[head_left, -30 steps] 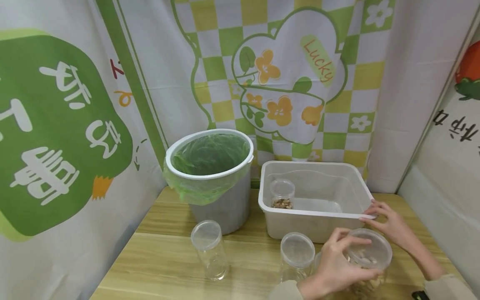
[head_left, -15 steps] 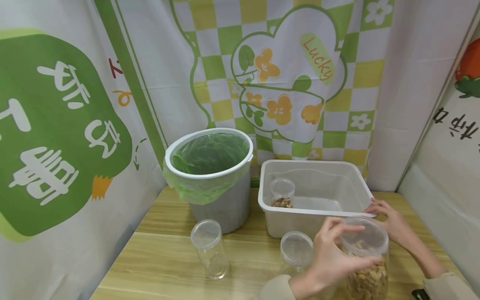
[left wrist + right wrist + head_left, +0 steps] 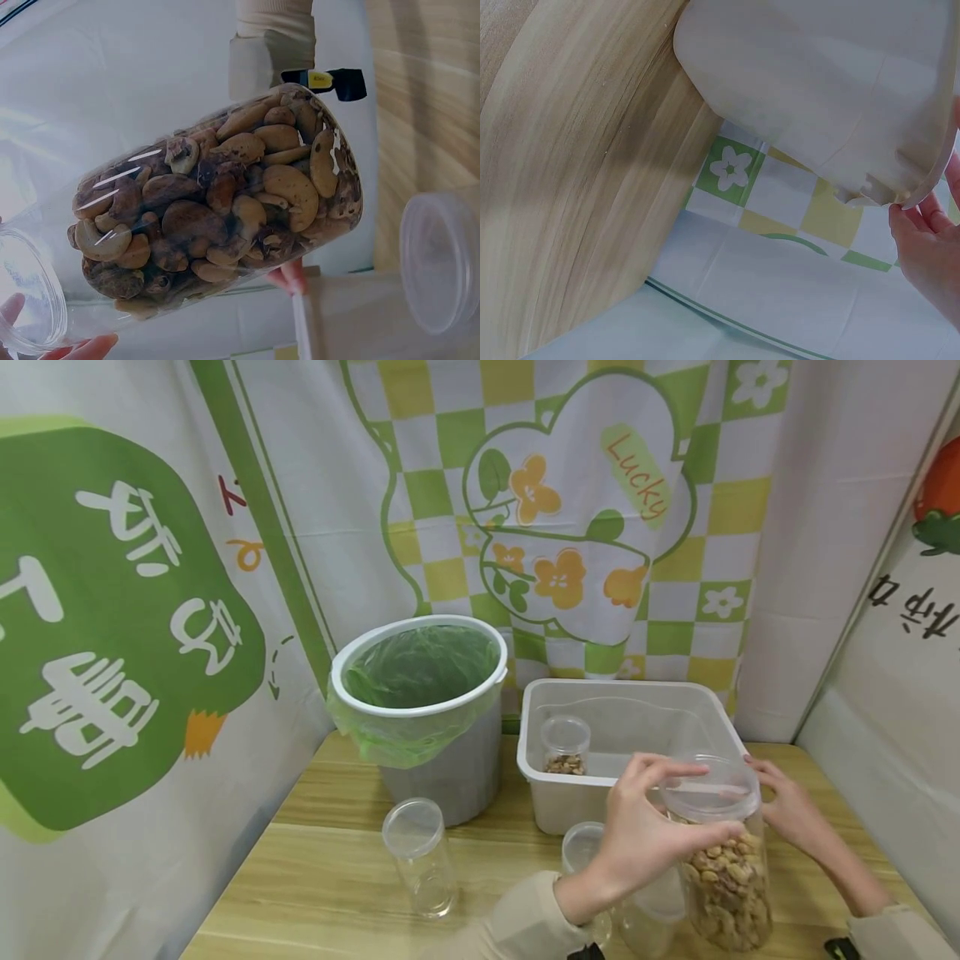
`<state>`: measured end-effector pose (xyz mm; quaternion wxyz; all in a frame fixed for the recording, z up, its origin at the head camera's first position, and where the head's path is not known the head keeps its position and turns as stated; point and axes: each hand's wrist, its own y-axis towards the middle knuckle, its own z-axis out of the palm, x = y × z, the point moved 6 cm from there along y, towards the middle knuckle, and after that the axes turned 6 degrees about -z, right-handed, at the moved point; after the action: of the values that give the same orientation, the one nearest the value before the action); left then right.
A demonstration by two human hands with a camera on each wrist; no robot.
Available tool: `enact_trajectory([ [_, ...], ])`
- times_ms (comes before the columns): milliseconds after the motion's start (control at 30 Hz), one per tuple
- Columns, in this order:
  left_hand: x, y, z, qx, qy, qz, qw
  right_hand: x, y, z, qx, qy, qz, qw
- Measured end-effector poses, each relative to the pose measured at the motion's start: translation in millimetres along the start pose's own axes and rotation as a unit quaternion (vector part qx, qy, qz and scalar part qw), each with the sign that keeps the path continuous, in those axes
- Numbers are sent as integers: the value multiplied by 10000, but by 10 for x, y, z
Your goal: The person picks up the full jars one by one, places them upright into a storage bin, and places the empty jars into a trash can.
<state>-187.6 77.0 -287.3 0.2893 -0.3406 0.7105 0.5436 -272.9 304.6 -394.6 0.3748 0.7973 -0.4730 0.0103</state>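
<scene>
A clear lidded jar of cashews (image 3: 727, 893) is gripped near its lid by my left hand (image 3: 633, 835). It hangs slightly tilted in front of the white plastic bin (image 3: 558, 806). In the left wrist view, nuts fill most of the jar (image 3: 217, 210), and my left fingertips (image 3: 94, 346) show at the lid end. My right hand (image 3: 791, 810) pinches the bin's right front corner, partly behind the jar. The right wrist view shows thumb and fingers (image 3: 934, 247) on the rim of that bin (image 3: 817, 90). Inside the bin, at its left, stands a small lidded jar of brown pieces (image 3: 566, 752).
A grey trash can (image 3: 450, 777) with a green liner stands left of the bin. One clear lidded jar (image 3: 420, 860) stands before it. Two more lidded jars (image 3: 582, 843), partly hidden by my left arm, stand at front centre. Printed cloth (image 3: 555, 527) hangs behind.
My left hand has lifted the cashew jar up and slightly left, towards the bin, uncovering a jar behind it. My right hand keeps its hold on the bin's corner.
</scene>
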Motion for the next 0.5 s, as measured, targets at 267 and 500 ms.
enact_trajectory([
  [267, -44, 182, -120, 240, -234, -544, 9980, 3, -1, -12, 4, 38, 64, 10000],
  [500, -54, 376, -211, 316, 108, -717, 9969, 7, 7, 2, 1, -22, 116, 9999],
])
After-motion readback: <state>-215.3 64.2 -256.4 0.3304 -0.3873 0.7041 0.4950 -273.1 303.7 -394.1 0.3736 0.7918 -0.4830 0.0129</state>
